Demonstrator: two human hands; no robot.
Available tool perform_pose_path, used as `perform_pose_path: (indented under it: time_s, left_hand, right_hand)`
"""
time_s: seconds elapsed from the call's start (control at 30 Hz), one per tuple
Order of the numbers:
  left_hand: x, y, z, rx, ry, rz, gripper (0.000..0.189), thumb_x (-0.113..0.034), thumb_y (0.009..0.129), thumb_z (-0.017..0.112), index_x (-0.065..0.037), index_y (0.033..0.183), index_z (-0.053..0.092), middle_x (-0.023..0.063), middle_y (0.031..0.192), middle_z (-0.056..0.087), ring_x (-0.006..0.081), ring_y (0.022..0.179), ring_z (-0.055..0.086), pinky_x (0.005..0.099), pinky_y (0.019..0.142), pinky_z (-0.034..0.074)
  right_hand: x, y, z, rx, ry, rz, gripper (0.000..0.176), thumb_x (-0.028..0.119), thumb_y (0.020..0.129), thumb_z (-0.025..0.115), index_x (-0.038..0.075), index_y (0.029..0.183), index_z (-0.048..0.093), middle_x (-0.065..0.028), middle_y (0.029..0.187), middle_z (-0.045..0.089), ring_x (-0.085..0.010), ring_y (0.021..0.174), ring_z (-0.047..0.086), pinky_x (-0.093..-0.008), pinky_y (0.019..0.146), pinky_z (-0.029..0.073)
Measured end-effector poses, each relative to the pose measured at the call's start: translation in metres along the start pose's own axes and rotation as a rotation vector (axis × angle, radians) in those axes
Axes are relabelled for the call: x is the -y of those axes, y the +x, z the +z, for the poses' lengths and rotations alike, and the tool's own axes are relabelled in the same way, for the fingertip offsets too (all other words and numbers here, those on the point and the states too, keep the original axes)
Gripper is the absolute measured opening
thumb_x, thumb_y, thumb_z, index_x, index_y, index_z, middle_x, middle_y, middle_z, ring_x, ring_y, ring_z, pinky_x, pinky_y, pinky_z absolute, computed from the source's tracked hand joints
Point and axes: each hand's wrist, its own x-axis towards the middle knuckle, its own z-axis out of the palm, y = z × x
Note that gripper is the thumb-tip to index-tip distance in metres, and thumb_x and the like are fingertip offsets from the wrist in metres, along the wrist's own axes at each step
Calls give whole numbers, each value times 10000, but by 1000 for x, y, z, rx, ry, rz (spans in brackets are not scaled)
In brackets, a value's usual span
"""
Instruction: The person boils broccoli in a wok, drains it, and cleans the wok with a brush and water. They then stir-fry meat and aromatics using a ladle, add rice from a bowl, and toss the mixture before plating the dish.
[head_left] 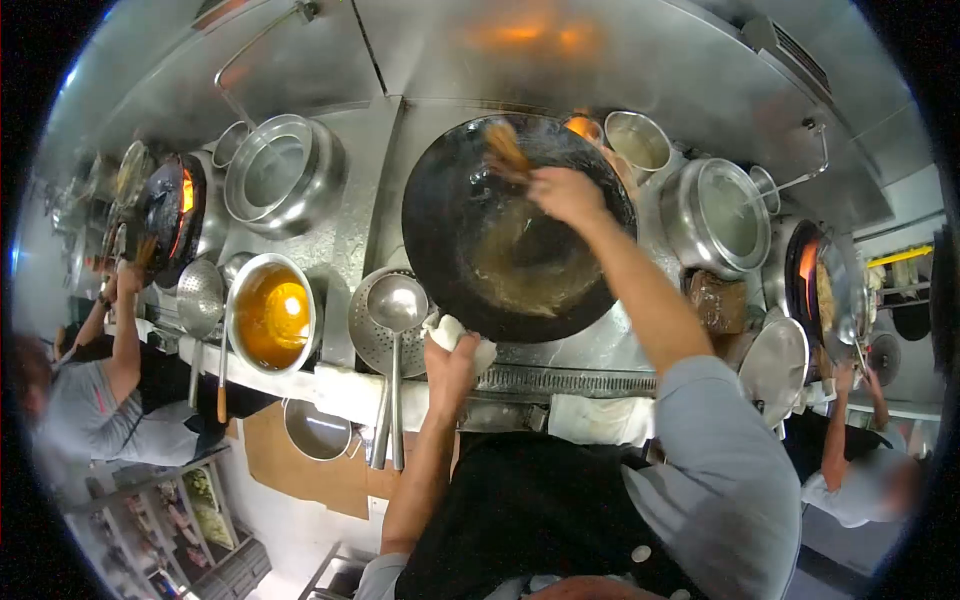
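Observation:
A large black wok (438,195) fills the middle of the view, tilted toward the back, with murky liquid (530,275) in its lower part. My right hand (568,195) is closed around a bamboo wok brush (508,152), whose bristles are blurred over the wok's upper half. At the wok's near left rim, my left hand (455,365) grips a folded white cloth (452,332). The cloth touches the rim. Just left of that hand lie a steel ladle (397,302) and a perforated strainer (368,335), their handles pointing toward me.
A bowl of orange oil (248,325) stands left, near a second skimmer (200,300). Steel pots (325,175) (680,215) flank the wok. A faucet (225,80) hangs back left. Co-workers stand at lit burners on the left (130,400) and right (850,470).

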Motion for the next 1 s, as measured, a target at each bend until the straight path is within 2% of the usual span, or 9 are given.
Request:
perform_pose_path:
  time_s: [0.1,0.2,0.33,0.4,0.47,0.6,0.8,0.93,1.0]
  left_hand:
    - [-6,10,-4,61,63,-22,228,-40,863,660,36,1077,638,89,944,698,190,830,671,342,743,552]
    - [-5,15,-7,72,140,-10,184,-77,881,677,42,1021,656,96,905,715,189,808,678,345,731,550]
    - [13,2,-10,99,187,38,191,-107,894,719,33,1011,662,95,895,717,179,796,675,355,723,549]
    - [7,0,-9,140,153,28,184,-103,898,720,30,1010,662,97,894,716,181,802,680,363,721,553]
    - [-2,-5,-11,132,154,-32,182,-102,899,722,27,1012,661,100,904,715,186,807,686,359,717,556]
    - [18,5,-10,133,57,-40,178,-88,899,720,22,1024,658,96,928,708,192,809,692,346,704,561]
    - [-7,-11,-2,70,-11,-23,149,-112,948,720,-3,1017,647,45,918,671,155,808,654,332,700,559]
    - [-15,-12,13,-24,-3,-19,166,-85,936,692,15,1064,661,52,951,679,163,837,660,337,718,558]
    - [-4,-3,11,-19,123,-16,179,-69,926,668,25,1077,667,60,968,688,170,838,664,340,725,557]
  right_hand:
    - [61,-27,94,29,438,-17,496,390,920,685,55,1284,729,-206,1215,744,-393,1131,714,-432,1023,551]
    - [87,-119,78,166,441,-100,470,338,904,726,61,1283,735,-233,1253,725,-379,1194,694,-414,1045,532]
    - [17,-176,-8,439,-75,-116,424,374,934,633,98,1231,758,-171,1290,722,-369,1167,707,-495,994,559]
    - [-11,-110,-31,597,-413,-50,374,344,923,637,101,1171,777,-166,1225,746,-374,1118,724,-495,953,576]
    - [-11,-32,-26,519,-477,22,376,319,883,626,96,1147,774,-202,1176,745,-396,1080,719,-494,963,564]
    - [38,-30,52,7,-45,93,283,275,905,603,80,1059,739,-219,1063,746,-429,1007,721,-536,888,574]
    - [0,-173,12,447,-196,-91,314,319,919,620,200,1175,757,-139,1046,766,-408,1021,728,-481,888,588]
    - [-89,-98,-80,422,-475,108,311,318,934,616,180,1179,746,-109,1087,778,-332,1037,745,-490,838,601]
    - [-79,-31,-70,84,-441,20,243,265,924,612,162,1104,740,-101,984,774,-328,933,754,-503,751,595]
